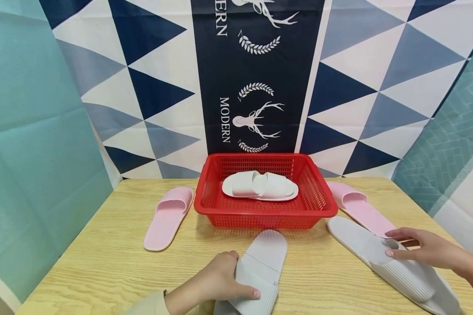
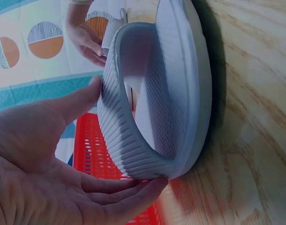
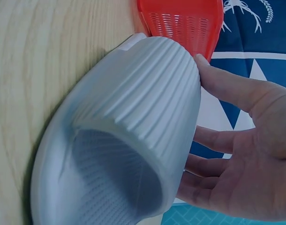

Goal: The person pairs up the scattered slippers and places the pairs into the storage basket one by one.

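My left hand [image 1: 220,280] spans the ribbed strap of a light grey slipper [image 1: 266,253] and grips it, thumb on one side and fingers on the other. In the left wrist view this slipper [image 2: 199,84] is tilted up on its edge close to the wood. At the right, my right hand [image 1: 429,249] is at the strap of another light grey slipper [image 1: 407,280], which lies at a slant. The right wrist view shows the thumb at the strap's edge, with loosely extended fingers beside it, their tips hidden behind the strap [image 3: 152,89].
A red plastic basket [image 1: 266,221] stands at the back of the wooden table [image 1: 114,267], holding a pair of white slippers [image 1: 276,186]. One pink slipper [image 1: 167,221] lies left of the basket, another pink slipper [image 1: 362,210] right of it. A patterned cloth [image 1: 161,78] hangs behind.
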A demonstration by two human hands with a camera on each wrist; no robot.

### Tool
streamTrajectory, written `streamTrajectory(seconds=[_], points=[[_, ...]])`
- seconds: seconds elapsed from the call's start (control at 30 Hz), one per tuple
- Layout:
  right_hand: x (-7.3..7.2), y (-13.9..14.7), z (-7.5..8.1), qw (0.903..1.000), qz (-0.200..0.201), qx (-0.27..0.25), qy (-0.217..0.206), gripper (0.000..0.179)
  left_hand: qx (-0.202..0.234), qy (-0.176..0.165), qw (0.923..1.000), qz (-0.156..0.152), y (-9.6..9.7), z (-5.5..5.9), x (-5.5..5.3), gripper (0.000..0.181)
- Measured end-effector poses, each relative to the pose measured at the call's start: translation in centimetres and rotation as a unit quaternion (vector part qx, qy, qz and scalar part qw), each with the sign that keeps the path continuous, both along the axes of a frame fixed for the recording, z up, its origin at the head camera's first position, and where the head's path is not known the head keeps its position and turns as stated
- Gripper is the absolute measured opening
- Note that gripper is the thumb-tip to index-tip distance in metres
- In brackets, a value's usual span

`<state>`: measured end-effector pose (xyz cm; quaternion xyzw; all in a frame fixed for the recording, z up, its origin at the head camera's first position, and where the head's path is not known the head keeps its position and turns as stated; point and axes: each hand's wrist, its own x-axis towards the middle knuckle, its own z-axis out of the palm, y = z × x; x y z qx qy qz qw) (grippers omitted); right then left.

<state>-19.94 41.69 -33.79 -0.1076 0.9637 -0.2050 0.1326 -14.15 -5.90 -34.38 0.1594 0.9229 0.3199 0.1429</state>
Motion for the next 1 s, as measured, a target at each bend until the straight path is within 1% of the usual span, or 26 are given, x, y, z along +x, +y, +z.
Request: streamTrajectory(seconds=[0.13, 0.33, 0.47, 0.6, 0.73, 0.87, 1.0], points=[[0.3, 0.2, -0.3, 1.0, 0.004, -0.002, 0.004, 0.057, -0.005, -0.002, 1.0, 0.005, 0.2, -0.1, -0.1, 0.068], [0.5, 0.3, -0.4, 0.9998, 0.01, 0.009, -0.011, 0.064, -0.002, -0.014, 0.9998, 0.013, 0.2, -0.1, -0.2, 0.072], [0.6, 0.4, -0.7, 0.9998, 0.01, 0.01, -0.014, 0.069, -0.004, -0.01, 0.9999, 0.011, 0.2, -0.1, -0.2, 0.072], [0.6, 0.6, -1.0, 0.9997, 0.006, 0.013, -0.019, 0.074, 0.0, -0.003, 1.0, 0.007, 0.3, -0.2, 0.0, 0.071], [0.7, 0.6, -1.2, 0.9994, -0.003, 0.016, -0.03, 0.079, -0.004, -0.004, 0.9999, 0.011, 0.6, -0.2, 0.3, 0.077], [0.7, 0.4, -1.5, 0.9993, -0.009, 0.022, -0.03, 0.083, -0.026, -0.004, 0.9995, 0.014, 1.0, -0.1, 0.5, 0.082], [0.8, 0.2, -1.8, 0.9992, -0.007, 0.036, -0.015, 0.085, -0.059, 0.015, 0.9981, 0.01, 1.4, -0.1, 0.7, 0.087]])
